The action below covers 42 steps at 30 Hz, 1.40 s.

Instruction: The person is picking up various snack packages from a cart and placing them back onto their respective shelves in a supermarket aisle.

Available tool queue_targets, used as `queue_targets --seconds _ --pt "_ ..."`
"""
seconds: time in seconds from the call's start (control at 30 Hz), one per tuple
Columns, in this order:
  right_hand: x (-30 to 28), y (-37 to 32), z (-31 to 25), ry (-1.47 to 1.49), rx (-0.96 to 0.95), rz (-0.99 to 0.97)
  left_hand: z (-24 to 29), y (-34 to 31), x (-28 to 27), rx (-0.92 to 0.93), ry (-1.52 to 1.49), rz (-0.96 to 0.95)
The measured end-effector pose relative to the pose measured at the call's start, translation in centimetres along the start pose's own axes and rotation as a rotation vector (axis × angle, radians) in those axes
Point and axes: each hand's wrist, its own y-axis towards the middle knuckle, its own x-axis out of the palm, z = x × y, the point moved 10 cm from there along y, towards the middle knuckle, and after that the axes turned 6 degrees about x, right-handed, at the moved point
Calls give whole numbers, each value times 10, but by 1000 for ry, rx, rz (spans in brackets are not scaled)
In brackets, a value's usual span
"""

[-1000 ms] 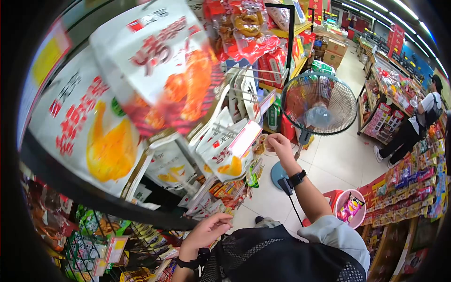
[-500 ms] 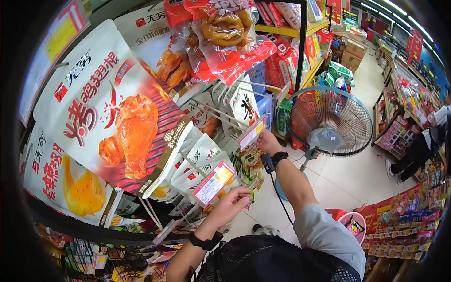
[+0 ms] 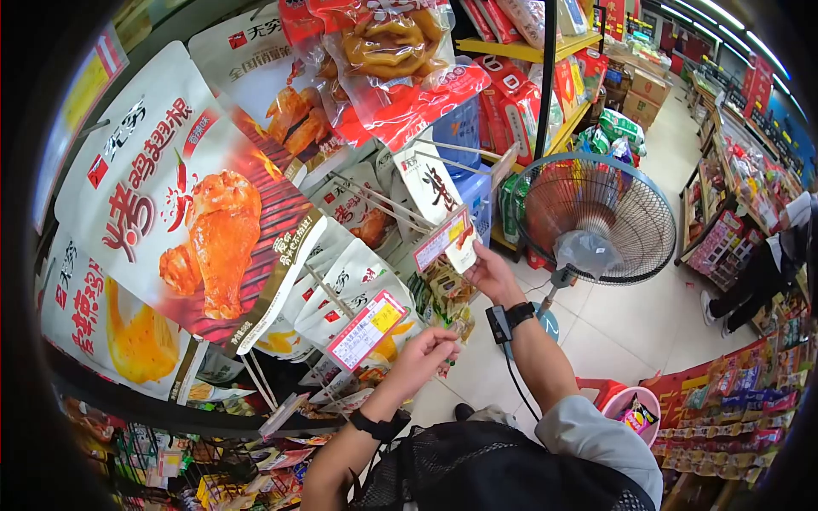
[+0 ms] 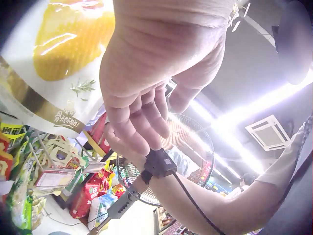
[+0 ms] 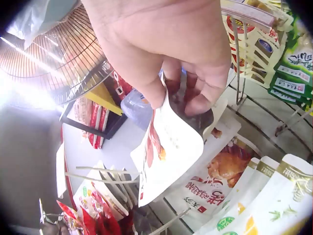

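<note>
My right hand (image 3: 494, 277) pinches the edge of a white snack pouch (image 5: 176, 142) between thumb and fingers. In the head view this pouch hangs from a wire hook, partly behind a price tag (image 3: 443, 240). The right wrist view shows its edge bent between the fingertips, with other meat-snack pouches (image 5: 217, 181) on the rack behind. My left hand (image 3: 423, 358), holding nothing, has loosely curled fingers. It hovers just right of a pink-edged price tag (image 3: 368, 330), in front of hanging white pouches (image 3: 358, 281).
Large chicken-snack pouches (image 3: 196, 213) hang close at the left, and red-and-clear bags (image 3: 392, 94) hang above. A standing fan (image 3: 596, 221) is beyond my right hand. A pink bucket (image 3: 648, 430) stands at lower right, near a rack of small packets (image 3: 733, 400).
Both hands moved to the rack. My right hand reached the white pouch and took hold of its edge, tilting it. The left hand rose to beside the lower price tag.
</note>
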Motion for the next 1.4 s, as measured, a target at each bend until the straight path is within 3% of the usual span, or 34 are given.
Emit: queue_targets --seconds 0.2,0.33,0.5,0.73,0.93,1.07,1.17,1.27,1.3,1.4 --pt "34 -53 -11 -61 -139 -52 18 23 -7 157 -11 134" --pt "17 -99 -12 -62 -265 54 29 30 -3 218 -18 191" --pt "9 -160 -9 -2 -355 69 21 45 5 233 145 159" --pt "7 -216 0 -29 -368 96 36 60 63 332 23 -102" --pt "-17 -238 41 -49 -237 78 11 50 66 165 72 -81" --pt "-29 -244 60 -120 -127 -5 -4 37 50 289 217 -18" --pt "-38 -243 83 -270 3 -101 27 1 49 488 327 -26" --pt "-25 -243 105 -547 170 -186 -8 -25 28 404 519 -98" --pt "-39 -240 121 -595 272 -177 -5 -41 29 194 403 -189" --pt "-53 -227 152 -753 429 -301 5 -81 7 493 413 -106"
